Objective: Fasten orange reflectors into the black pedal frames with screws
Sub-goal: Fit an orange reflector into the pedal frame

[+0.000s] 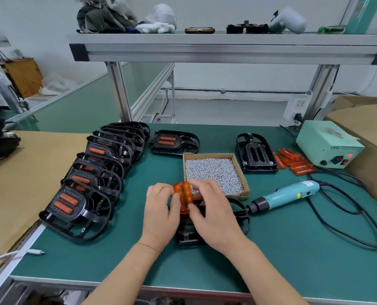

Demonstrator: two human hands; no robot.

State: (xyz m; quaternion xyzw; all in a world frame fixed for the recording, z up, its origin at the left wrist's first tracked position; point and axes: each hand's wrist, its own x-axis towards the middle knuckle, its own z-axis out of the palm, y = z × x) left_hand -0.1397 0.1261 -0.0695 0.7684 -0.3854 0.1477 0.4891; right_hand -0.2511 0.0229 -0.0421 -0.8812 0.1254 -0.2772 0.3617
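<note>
Both grips close on one thing: the left grip (pixel 161 208) and the right grip (pixel 211 214) pinch the orange reflectors (pixel 183 195), which look like two pieces held side by side, with fingertips and thumbs curled round their edges. The reflectors sit just above a black pedal frame (pixel 188 237) that lies on the green table (pixel 293 260) under the palms and is mostly hidden. I cannot tell whether they touch it.

Along the table's left side, beside a sheet of brown cardboard (pixel 18 172), runs an overlapping row of pedals (pixel 90 183). Those whose faces show carry orange strips in their slots, so I take them as finished. At the far right stands a pale green power supply (pixel 328 144) with a red lamp lit. A cardboard box of screws (pixel 214 170), well filled, sits just beyond the hands. An electric screwdriver (pixel 286 194) lies untouched to the right of the hands, its nose toward the frame under them. Behind the box lie one more fitted pedal (pixel 174 142) to the left and an empty pedal frame (pixel 256 154) with bare slots to the right. Next to the empty one is a small heap of loose reflectors (pixel 293 161).

By my reading the batch is well along. This frame is only at the seating step. Picking screws and driving them is left, then the empty frame.
</note>
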